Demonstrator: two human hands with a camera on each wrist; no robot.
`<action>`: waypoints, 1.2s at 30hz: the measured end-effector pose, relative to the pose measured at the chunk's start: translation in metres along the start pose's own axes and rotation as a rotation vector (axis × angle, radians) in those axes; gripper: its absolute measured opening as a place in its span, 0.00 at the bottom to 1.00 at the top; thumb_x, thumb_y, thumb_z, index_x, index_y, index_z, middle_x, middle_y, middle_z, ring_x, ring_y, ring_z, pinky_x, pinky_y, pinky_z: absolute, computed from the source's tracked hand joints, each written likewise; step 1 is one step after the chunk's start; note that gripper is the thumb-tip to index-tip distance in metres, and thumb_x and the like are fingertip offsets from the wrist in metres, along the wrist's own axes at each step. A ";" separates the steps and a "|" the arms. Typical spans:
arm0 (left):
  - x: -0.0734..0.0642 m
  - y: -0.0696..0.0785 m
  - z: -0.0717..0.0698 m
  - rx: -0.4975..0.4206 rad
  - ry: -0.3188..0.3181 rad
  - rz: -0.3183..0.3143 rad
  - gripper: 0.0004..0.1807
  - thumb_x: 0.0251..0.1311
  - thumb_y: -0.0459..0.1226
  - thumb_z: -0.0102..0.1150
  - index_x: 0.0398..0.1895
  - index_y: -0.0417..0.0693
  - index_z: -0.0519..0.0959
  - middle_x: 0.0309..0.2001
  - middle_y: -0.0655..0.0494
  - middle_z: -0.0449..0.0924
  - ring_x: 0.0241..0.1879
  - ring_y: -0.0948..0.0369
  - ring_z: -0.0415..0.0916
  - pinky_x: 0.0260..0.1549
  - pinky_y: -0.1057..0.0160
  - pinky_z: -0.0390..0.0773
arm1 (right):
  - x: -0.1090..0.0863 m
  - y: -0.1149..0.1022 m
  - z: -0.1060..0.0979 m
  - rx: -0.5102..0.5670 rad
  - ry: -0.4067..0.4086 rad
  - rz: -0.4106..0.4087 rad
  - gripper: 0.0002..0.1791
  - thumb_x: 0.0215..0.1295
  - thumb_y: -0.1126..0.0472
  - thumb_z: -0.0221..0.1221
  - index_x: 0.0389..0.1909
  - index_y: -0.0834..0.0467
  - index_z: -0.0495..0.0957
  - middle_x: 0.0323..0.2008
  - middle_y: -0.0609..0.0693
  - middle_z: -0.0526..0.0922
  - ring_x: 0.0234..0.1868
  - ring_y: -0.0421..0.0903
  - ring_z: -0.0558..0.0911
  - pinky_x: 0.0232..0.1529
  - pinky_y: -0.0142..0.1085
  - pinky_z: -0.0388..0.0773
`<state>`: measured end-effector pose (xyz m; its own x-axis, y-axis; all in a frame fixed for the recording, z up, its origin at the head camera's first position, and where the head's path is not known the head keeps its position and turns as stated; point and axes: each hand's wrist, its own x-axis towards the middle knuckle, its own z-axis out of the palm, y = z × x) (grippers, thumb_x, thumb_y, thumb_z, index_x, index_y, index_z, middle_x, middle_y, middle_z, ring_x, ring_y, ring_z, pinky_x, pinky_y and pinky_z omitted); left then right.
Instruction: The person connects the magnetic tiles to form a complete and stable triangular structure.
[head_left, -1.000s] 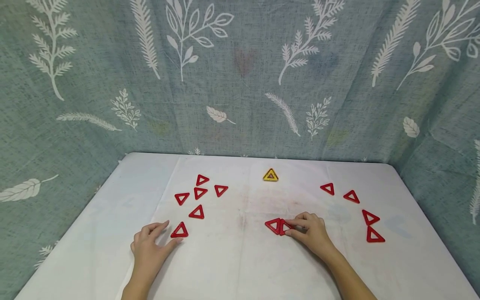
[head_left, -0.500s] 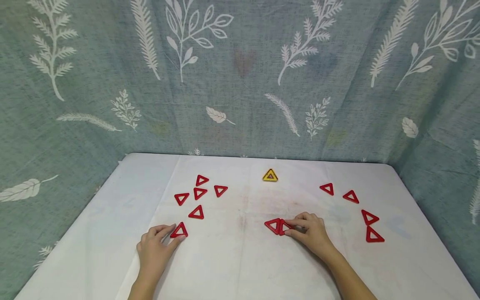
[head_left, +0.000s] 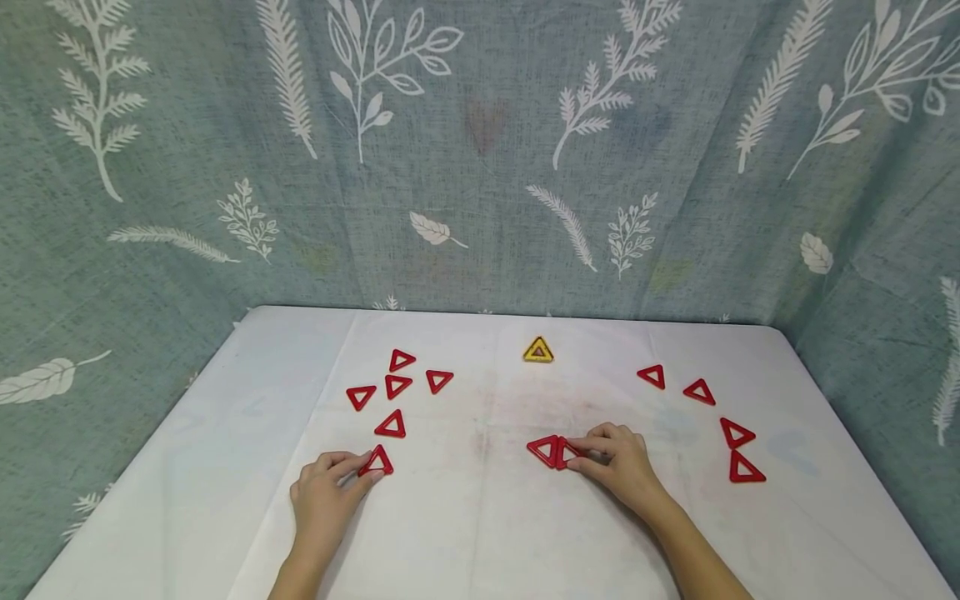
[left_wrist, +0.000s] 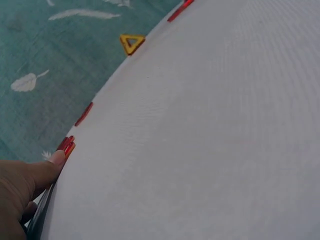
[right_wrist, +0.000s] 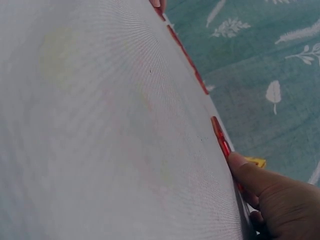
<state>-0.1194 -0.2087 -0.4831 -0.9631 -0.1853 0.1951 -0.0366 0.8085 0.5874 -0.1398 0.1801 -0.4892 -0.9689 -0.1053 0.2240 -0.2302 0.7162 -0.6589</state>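
In the head view, my left hand (head_left: 322,500) pinches a red open-centred triangle (head_left: 387,461) between thumb and fingers, low at the table's left. The left wrist view shows the thumb (left_wrist: 58,158) on its edge. My right hand (head_left: 621,464) holds a second red triangle (head_left: 560,453) near the middle, its fingertips covering the right corner. That piece lies side against side with another red triangle (head_left: 552,452), which points left. The right wrist view has the right thumb (right_wrist: 240,161) pressed on the red edge.
Several red triangles lie at the left, one (head_left: 392,425) just beyond my left hand. More are at the right, two of them (head_left: 738,434) touching or nearly so. A yellow triangle (head_left: 538,360) sits at the back. A leaf-patterned curtain (head_left: 480,167) hangs behind the white table (head_left: 465,533).
My left hand came in from the left with fingers spread, took hold of the red triangle and moved it slightly right. The right hand has stayed in place with its piece.
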 end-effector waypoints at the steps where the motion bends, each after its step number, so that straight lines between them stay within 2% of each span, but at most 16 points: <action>1: -0.001 0.001 0.002 -0.002 -0.003 0.012 0.21 0.46 0.43 0.72 0.44 0.45 0.84 0.43 0.49 0.77 0.48 0.47 0.67 0.45 0.46 0.55 | 0.000 0.000 0.000 0.001 -0.001 0.001 0.17 0.45 0.57 0.73 0.40 0.49 0.87 0.31 0.39 0.75 0.35 0.40 0.70 0.40 0.39 0.59; 6: -0.003 0.007 0.011 -0.015 -0.026 0.066 0.22 0.45 0.45 0.73 0.44 0.47 0.85 0.40 0.51 0.76 0.47 0.48 0.67 0.47 0.45 0.55 | 0.000 0.001 0.000 0.004 -0.005 -0.008 0.17 0.45 0.56 0.73 0.40 0.49 0.87 0.30 0.39 0.75 0.35 0.39 0.69 0.40 0.39 0.58; 12: -0.005 0.019 0.020 -0.018 -0.039 0.086 0.20 0.44 0.43 0.73 0.43 0.47 0.85 0.39 0.52 0.76 0.46 0.49 0.67 0.49 0.46 0.57 | 0.000 0.001 -0.001 0.018 -0.008 -0.009 0.17 0.45 0.55 0.72 0.40 0.49 0.87 0.31 0.39 0.75 0.35 0.39 0.69 0.40 0.40 0.58; 28: -0.013 0.053 0.043 0.003 0.036 0.263 0.15 0.43 0.41 0.73 0.38 0.49 0.87 0.35 0.59 0.75 0.40 0.55 0.68 0.39 0.51 0.62 | 0.000 0.002 0.002 0.011 0.026 -0.036 0.17 0.44 0.56 0.73 0.39 0.49 0.87 0.30 0.38 0.76 0.32 0.37 0.67 0.38 0.38 0.57; 32: -0.014 0.065 0.052 -0.002 0.036 0.307 0.15 0.44 0.42 0.73 0.38 0.49 0.87 0.35 0.62 0.75 0.39 0.58 0.68 0.39 0.53 0.63 | -0.001 0.002 0.002 0.005 0.044 -0.046 0.17 0.42 0.56 0.74 0.38 0.50 0.87 0.29 0.38 0.76 0.32 0.37 0.67 0.38 0.38 0.57; 36: -0.014 0.076 0.060 -0.020 0.017 0.321 0.15 0.44 0.43 0.73 0.38 0.50 0.87 0.35 0.62 0.75 0.39 0.59 0.68 0.39 0.54 0.63 | -0.001 0.001 0.000 0.014 0.036 -0.044 0.16 0.43 0.57 0.73 0.38 0.50 0.87 0.30 0.37 0.76 0.32 0.37 0.67 0.38 0.38 0.57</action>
<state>-0.1244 -0.1110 -0.4886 -0.9202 0.0680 0.3855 0.2735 0.8162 0.5089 -0.1387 0.1804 -0.4903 -0.9540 -0.1111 0.2786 -0.2739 0.7015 -0.6579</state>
